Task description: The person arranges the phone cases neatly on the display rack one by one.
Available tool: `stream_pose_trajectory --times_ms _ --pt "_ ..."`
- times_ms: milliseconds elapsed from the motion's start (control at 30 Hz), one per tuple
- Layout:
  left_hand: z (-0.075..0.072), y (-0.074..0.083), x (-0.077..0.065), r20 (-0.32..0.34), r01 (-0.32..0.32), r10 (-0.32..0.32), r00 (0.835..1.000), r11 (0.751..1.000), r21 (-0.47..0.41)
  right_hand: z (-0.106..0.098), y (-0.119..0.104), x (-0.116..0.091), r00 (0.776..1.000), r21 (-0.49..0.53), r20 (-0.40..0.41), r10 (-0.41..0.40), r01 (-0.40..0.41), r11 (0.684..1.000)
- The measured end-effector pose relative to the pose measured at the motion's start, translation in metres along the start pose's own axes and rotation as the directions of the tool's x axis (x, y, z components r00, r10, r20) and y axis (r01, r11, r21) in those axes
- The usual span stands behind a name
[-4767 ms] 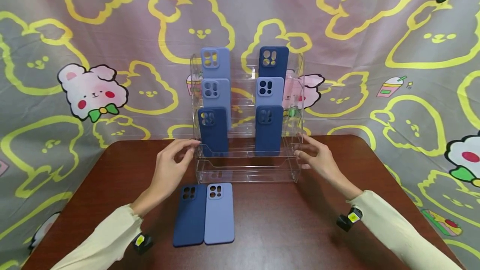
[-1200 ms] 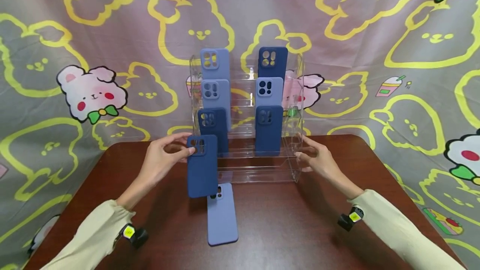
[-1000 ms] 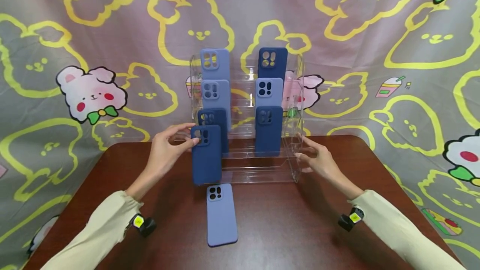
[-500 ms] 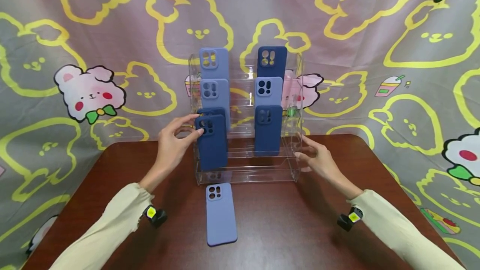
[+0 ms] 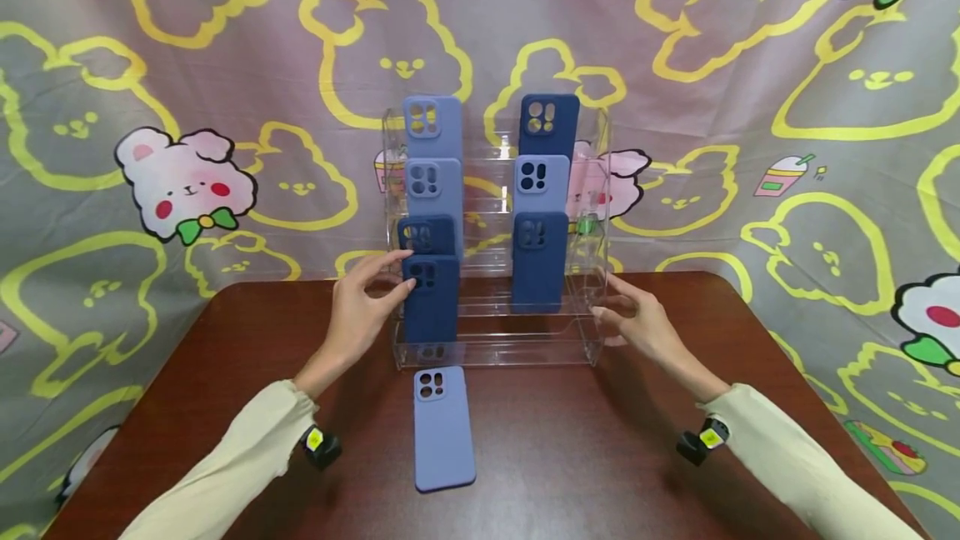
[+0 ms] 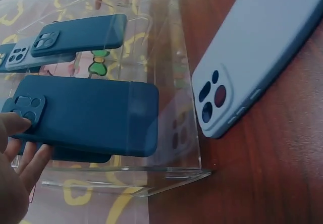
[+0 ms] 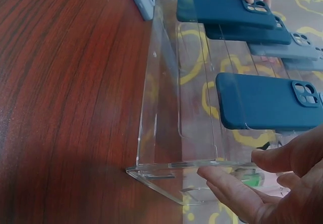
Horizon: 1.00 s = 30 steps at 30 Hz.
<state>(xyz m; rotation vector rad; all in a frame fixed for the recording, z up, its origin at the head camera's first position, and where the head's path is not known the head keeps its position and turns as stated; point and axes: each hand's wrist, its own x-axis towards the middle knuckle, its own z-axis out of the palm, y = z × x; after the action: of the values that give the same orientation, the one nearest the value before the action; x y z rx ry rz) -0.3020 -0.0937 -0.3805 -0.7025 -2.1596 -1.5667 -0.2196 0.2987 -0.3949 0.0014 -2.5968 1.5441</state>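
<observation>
In the head view my left hand (image 5: 358, 312) pinches a dark blue phone case (image 5: 431, 307) near its camera cutouts. The case stands in the lowest front slot of a clear acrylic display rack (image 5: 487, 353), overlapping another dark blue case (image 5: 442, 232) behind it. The left wrist view has the thumb on the cutout frame of the held case (image 6: 96, 115), with fingers under its edge. My right hand (image 5: 642, 317) grips the rack's right side panel, thumb and fingers on either side of it. A light blue case (image 5: 444, 432) lies flat on the table before the rack.
Higher in the rack's left column stand two light blue cases, one being the top case (image 5: 442, 144). The right column holds a front dark blue case (image 5: 540, 273), a light blue case (image 5: 551, 190) and a dark blue one (image 5: 562, 136). A patterned cloth (image 5: 675, 190) hangs behind the brown table (image 5: 570, 457).
The left hand lifted the dark blue case from beside the light blue one, carried it up to the rack, then lowered it into the front slot. The right hand stayed at the rack's side.
</observation>
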Motion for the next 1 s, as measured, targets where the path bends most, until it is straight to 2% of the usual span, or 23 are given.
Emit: stream_pose_trajectory --times_ms 133,300,567,767,1000 --pt "0.004 -0.003 -0.006 -0.007 -0.009 0.009 1.000 1.000 0.013 0.000 0.000 -0.001 1.000 0.011 0.000 -0.014 0.014 1.000" --pt "0.007 -0.005 -0.012 -0.062 -0.034 0.036 0.997 0.999 0.040 0.000 0.000 -0.002 1.000 -0.001 0.005 -0.017 0.017 1.000" --pt "0.007 -0.011 -0.018 -0.108 -0.126 0.142 0.984 0.982 0.142 0.000 0.002 -0.002 0.999 -0.017 -0.002 -0.033 0.033 0.999" --pt "0.007 -0.011 -0.020 -0.106 -0.107 0.132 0.986 0.970 0.220 0.001 0.004 -0.001 1.000 -0.032 -0.003 -0.031 0.031 0.999" --pt "0.009 -0.007 -0.025 -0.084 -0.080 0.119 0.989 0.927 0.366 0.000 0.003 -0.002 1.000 -0.028 -0.008 -0.029 0.028 0.999"
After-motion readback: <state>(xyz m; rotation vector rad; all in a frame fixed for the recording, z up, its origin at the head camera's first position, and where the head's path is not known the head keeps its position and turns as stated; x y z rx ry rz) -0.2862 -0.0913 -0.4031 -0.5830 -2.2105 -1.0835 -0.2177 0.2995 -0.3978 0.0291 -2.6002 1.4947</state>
